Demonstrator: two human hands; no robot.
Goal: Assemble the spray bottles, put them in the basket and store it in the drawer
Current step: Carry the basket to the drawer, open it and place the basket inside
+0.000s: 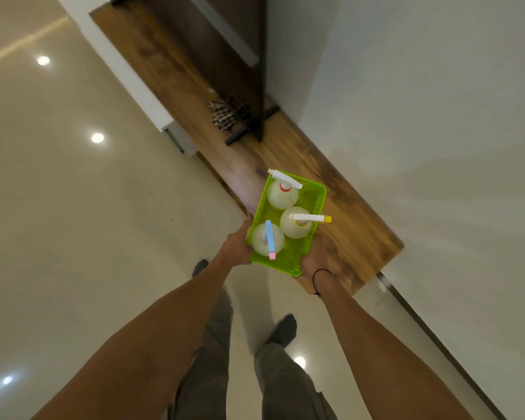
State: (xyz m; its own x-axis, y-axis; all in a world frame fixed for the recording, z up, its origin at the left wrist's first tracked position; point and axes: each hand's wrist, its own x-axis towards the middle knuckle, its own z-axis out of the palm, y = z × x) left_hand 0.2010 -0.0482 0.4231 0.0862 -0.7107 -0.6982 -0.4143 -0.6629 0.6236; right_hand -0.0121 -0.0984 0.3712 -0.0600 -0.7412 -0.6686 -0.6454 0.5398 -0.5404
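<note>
A bright green plastic basket [314, 195] is held out in front of me, above the edge of a long wooden cabinet top. Three clear spray bottles stand upright in it: one with a white head and red collar [282, 194] at the far end, one with a white head and yellow nozzle [297, 224] on the right, one with a blue head and pink nozzle [267, 239] nearest me. My left hand [235, 247] grips the basket's near left side. My right hand [314, 262] holds its near right corner from below, partly hidden by the basket.
The low wooden cabinet top [346, 231] runs diagonally along a white wall [422, 116]. A dark TV on a black stand [255, 116] and a striped decorative object [228, 113] sit farther along it. White drawer fronts [176, 137] face the glossy tiled floor [73, 207].
</note>
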